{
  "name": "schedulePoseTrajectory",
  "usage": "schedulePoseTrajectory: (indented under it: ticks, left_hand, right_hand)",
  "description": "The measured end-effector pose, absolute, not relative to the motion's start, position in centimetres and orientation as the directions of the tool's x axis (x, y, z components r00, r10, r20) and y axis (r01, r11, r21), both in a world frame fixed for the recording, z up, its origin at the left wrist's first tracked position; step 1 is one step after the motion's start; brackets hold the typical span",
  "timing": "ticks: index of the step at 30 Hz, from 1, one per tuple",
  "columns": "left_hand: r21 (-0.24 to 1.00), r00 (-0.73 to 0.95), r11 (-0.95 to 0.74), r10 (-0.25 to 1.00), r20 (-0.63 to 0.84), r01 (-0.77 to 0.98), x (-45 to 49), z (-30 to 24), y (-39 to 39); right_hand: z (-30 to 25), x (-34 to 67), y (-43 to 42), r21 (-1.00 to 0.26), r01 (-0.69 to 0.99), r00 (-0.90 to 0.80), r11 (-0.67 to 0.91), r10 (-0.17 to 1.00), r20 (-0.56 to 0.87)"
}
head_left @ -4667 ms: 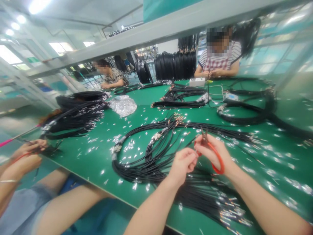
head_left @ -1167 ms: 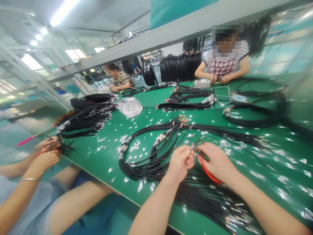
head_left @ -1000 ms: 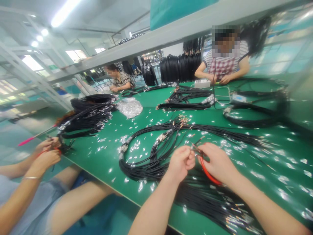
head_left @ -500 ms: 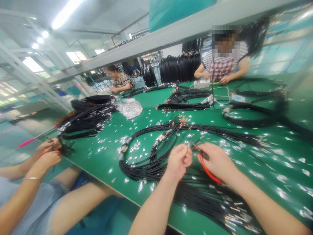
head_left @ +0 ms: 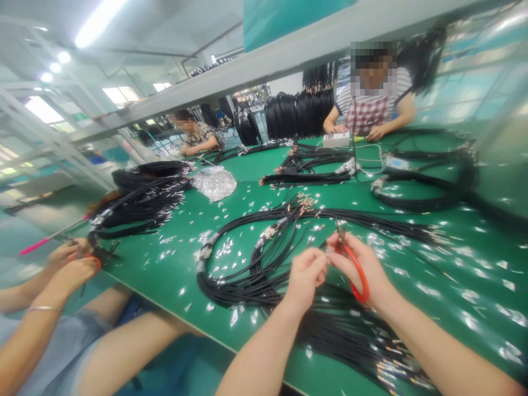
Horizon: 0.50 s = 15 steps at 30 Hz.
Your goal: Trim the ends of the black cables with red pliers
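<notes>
My left hand [head_left: 306, 274] is pinched shut on the end of a thin black cable, just above the green table [head_left: 173, 269]. My right hand [head_left: 363, 264] is closed round red-handled pliers [head_left: 355, 267], whose dark tips point up and meet the cable end between my two hands. Under both hands lies a bundle of looped black cables [head_left: 256, 258] with metal ends. More black cables with bare ends [head_left: 371, 352] are heaped under my right forearm.
Small silver scraps litter the table. A clear bag of parts [head_left: 214, 181] and more cable bundles [head_left: 140, 192] lie farther back. At left a co-worker's hands [head_left: 70, 267] hold red-handled pliers. Two more people sit at the far side.
My right hand has turned the pliers so their tips point upward, and both hands sit slightly higher. The co-worker's hands have shifted a little leftward.
</notes>
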<state>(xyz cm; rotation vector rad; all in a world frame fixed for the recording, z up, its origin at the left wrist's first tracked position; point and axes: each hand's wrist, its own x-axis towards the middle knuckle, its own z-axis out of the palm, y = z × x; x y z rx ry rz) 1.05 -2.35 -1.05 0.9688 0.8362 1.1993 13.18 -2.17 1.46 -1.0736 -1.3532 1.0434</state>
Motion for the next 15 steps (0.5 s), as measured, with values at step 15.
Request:
schedulePoseTrajectory:
  ticks: [15]
  left_hand:
    - [0.838, 0.47, 0.371, 0.868, -0.16, -0.4, 0.2, -0.7, -1.6]
  right_hand:
    - [1.0, 15.3, -0.7, -0.935, 0.204, -0.193, 0.289, 0.948, 0.251]
